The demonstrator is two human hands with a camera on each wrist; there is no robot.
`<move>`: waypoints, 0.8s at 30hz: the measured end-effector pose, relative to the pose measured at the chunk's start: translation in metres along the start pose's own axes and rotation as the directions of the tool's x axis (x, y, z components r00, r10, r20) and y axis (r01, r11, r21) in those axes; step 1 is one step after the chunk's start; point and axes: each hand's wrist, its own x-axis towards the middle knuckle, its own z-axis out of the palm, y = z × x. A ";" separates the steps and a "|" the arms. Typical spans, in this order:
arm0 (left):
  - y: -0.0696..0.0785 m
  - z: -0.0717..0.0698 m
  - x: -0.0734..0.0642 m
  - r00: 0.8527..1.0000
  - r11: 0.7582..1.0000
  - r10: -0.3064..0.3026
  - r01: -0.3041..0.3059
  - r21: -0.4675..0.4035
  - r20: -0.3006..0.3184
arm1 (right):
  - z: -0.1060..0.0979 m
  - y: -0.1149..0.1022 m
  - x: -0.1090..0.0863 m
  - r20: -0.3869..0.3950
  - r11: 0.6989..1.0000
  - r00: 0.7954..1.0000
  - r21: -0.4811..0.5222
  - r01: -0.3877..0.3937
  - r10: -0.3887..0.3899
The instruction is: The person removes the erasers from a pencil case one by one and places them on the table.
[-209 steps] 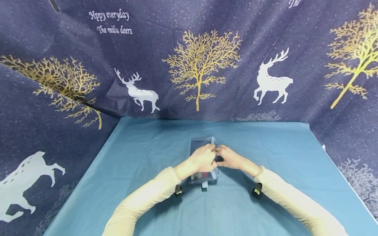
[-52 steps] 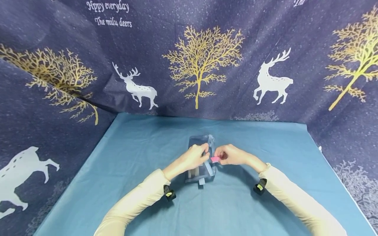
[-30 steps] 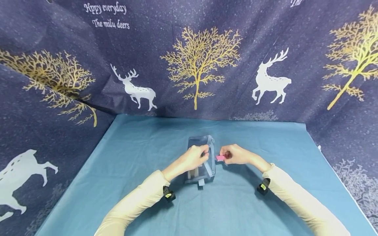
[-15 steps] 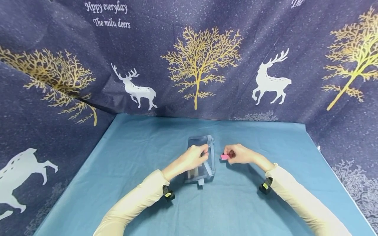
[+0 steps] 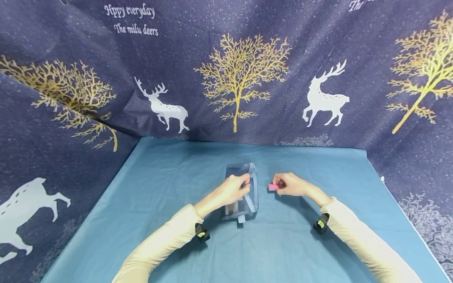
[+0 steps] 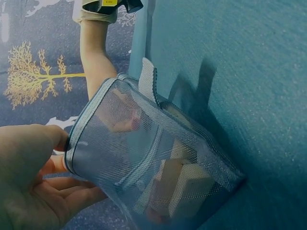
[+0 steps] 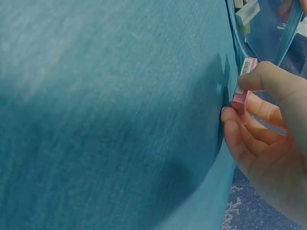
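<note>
A blue-grey see-through mesh zip pouch (image 5: 233, 169) stands near the middle of the table, its zipped mouth apart. My left hand (image 5: 232, 188) pinches the edge of that mouth between thumb and fingers, as the left wrist view shows up close. Pale blocks (image 6: 184, 191) lie inside the pouch, seen through the mesh. To the right of the pouch, my right hand (image 5: 291, 184) pinches a small pink block (image 7: 245, 86) bearing a white barcode label. In the right wrist view the block is close to the blue cloth; whether it touches cannot be told.
Blue cloth (image 5: 170, 177) covers the table. Dark blue hangings (image 5: 272, 78) with printed deer and trees stand behind it and along both sides. A short fabric tab (image 5: 241, 219) sticks out from the pouch's near end.
Seven seconds ago both hands were together at the pouch. The right hand has since come away rightward with the pink block, while the left hand keeps holding the pouch's edge.
</note>
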 end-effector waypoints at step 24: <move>0.002 0.000 0.000 1.000 1.000 0.012 -0.012 0.002 0.015 | -0.002 0.011 -0.006 -0.043 0.998 0.999 -0.047 -0.032 0.030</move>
